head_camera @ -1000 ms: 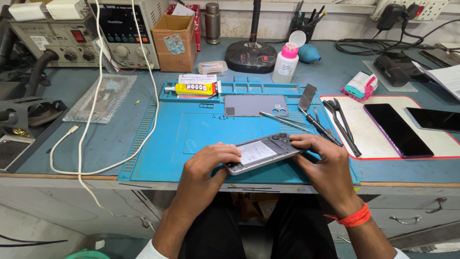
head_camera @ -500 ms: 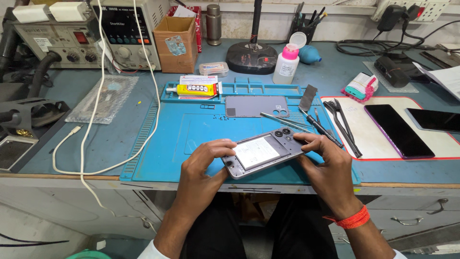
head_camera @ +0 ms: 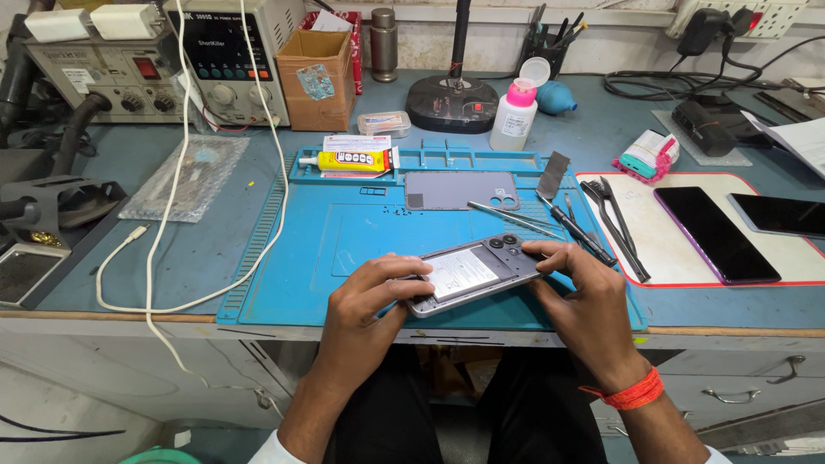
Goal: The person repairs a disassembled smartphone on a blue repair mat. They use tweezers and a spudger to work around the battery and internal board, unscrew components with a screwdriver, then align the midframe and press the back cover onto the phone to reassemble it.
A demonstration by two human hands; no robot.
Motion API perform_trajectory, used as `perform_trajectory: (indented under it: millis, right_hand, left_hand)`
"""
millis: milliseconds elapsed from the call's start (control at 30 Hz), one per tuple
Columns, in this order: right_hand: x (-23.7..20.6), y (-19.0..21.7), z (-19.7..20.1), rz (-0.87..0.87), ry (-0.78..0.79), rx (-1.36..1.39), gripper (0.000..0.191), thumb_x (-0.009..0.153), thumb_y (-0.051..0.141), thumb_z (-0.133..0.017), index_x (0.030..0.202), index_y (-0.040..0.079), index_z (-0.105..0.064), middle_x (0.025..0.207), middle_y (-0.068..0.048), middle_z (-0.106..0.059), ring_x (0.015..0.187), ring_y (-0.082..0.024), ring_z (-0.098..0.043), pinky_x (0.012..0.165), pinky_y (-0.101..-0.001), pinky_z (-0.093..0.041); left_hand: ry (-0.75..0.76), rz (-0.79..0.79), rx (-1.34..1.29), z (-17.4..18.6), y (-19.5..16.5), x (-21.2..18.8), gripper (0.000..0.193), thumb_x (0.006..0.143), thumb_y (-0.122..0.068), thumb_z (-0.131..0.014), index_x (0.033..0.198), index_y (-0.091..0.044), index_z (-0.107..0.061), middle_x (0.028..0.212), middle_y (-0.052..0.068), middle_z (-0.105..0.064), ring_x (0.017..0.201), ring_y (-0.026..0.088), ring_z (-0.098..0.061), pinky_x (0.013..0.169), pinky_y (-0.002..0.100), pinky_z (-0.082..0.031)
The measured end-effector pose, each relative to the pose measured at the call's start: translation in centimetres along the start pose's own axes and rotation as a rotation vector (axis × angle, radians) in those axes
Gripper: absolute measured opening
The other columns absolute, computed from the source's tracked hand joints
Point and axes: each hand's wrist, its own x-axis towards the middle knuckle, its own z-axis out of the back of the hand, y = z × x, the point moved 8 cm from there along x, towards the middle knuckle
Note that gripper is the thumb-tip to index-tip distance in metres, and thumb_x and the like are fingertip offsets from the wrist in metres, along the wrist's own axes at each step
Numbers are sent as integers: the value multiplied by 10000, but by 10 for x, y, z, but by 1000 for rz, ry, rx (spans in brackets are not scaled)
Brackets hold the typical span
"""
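Both hands hold an opened phone (head_camera: 471,275) just above the near edge of the blue mat (head_camera: 361,232). The left hand (head_camera: 369,309) grasps its lower end, the right hand (head_camera: 580,296) its camera end, back side up with the cover off. This looks like a mid-repair inspection; any further move calls for a steady grip. Beyond lie the back cover (head_camera: 460,189), tweezers (head_camera: 614,228), a glue tube (head_camera: 352,161) and two phones (head_camera: 718,232) on the counter (head_camera: 215,249).

Your left hand (head_camera: 365,314) sits at lower centre of the frame, fingers curled inward in a closed grip. Your right hand (head_camera: 584,301) mirrors it just right of centre, fingertips pinching, forearms rising from the bottom edge.
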Motion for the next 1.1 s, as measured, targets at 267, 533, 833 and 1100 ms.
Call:
perform_trajectory:
  millis: [267,533,833,1100]
  right_hand:
    - [-1,5,5,62,-58,6,226,813,-42,-766,922,3,-574,1198,-116,-750,1083,-227,-752,899,-322,-621]
    - [-1,-1,9,-37,-114,-10,210,836,-36,-770,923,-13,-581,1169,-108,-764,1042,-211,-765,885,-321,-628]
    - [3,8,4,90,-58,29,217,835,-40,-757,1003,3,-626,1331,-141,-693,1138,-248,-732,931,-329,-633]
    - [6,-28,-8,-238,132,403,785,767,7,-809,1481,94,-494,1272,-74,-691,1022,-119,-709,886,-280,-599]
  left_hand:
    - [-20,36,-27,3,-4,3,335,759,48,-771,1046,-122,-740,1174,27,-736,1202,228,-693,987,373,-543]
    - [-5,722,-510,-8,55,-1,585,914,-111,-655,1481,-98,-509,985,124,-801,811,169,-760,711,299,-635]
    - [85,796,-682,-18,68,4,742,815,-69,-791,1458,-49,-419,992,169,-749,874,175,-744,765,285,-610]
    - [3,761,-610,-10,69,5,714,777,-33,-804,1429,-42,-512,948,144,-762,865,163,-754,770,288,-609]
